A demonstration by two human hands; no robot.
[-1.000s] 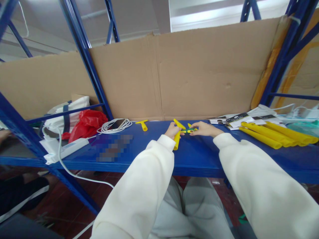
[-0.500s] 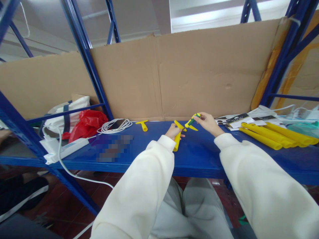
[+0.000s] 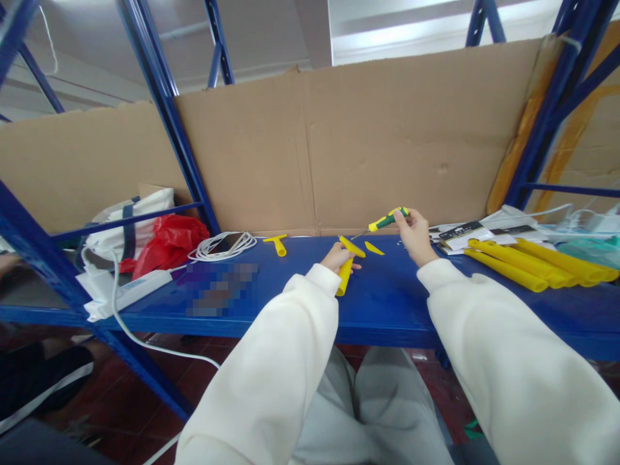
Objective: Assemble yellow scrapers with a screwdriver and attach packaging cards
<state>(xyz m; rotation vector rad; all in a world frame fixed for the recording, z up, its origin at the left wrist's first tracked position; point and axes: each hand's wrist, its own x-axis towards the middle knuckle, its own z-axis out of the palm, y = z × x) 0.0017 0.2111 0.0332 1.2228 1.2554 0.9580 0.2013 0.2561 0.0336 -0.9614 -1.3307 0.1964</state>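
Observation:
My left hand [image 3: 335, 258] is closed around a yellow T-shaped plastic piece [image 3: 344, 276], its tube pointing down toward me and its crossbar at the top. In my right hand [image 3: 414, 234] is a screwdriver [image 3: 389, 219] with a green and yellow handle, gripped by the handle's end. The thin metal shaft slants down left, its tip just above or at the crossbar; whether they touch I cannot tell. Between my hands a flat yellow strip [image 3: 374, 248] lies on the blue shelf. Farther left rests another yellow T-shaped piece [image 3: 278, 245].
Several yellow tubes [image 3: 535, 261] lie at the right beside packets with black labels [image 3: 462, 234]. To the left are a coiled white cable [image 3: 225, 247], a red plastic bag [image 3: 172, 242] and a power strip [image 3: 130, 290]. A cardboard panel [image 3: 378, 148] closes the back of the blue shelf [image 3: 387, 310].
My right hand has moved right and slightly up with the screwdriver, drawing its shaft back from the T-shaped piece. My left hand holds almost the same place.

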